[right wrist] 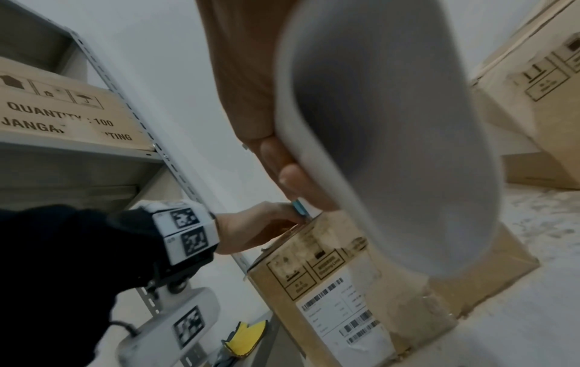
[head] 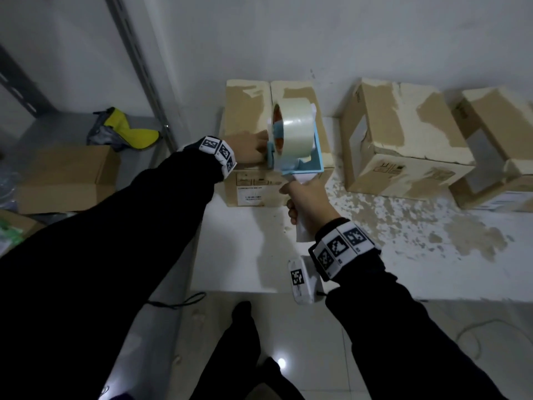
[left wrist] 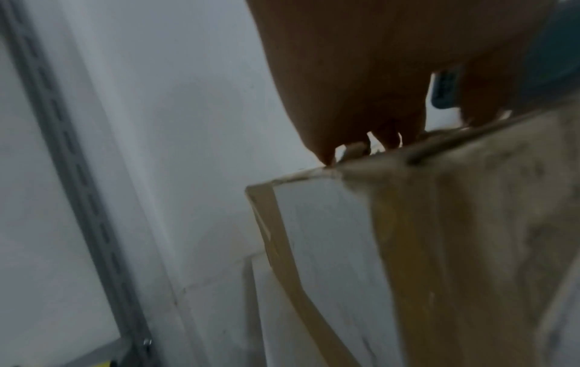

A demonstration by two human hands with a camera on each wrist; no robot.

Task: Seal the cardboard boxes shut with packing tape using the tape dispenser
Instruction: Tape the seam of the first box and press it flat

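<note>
The right hand [head: 310,202] is wrapped round the white handle of the tape dispenser [head: 297,145], fingers curled tight about it, and holds the light blue frame with its big roll of clear packing tape [head: 295,132] over the front top edge of the nearest cardboard box [head: 248,111]. The left hand [head: 252,150] lies on that box's top, its fingertips [left wrist: 389,139] coming down at the edge beside the dispenser's blue frame; whether they pinch a tape end or only press the flap cannot be told, since clear tape does not show here.

The box stands on the white desk [head: 245,249], near its left end, against the wall. Two more worn boxes [head: 403,134] sit to its right, well apart from the hands.

The risks, as judged from this pose: if the left hand lets go early, the tape end may lift and the strip will not bite on the cardboard. The box tops are badly peeled and dusty, so adhesion looks poor. The centre seam runs just beside the dispenser, and a pull off its line would leave the flaps unjoined. The left fingertips lie close to the dispenser's cutting end.
</note>
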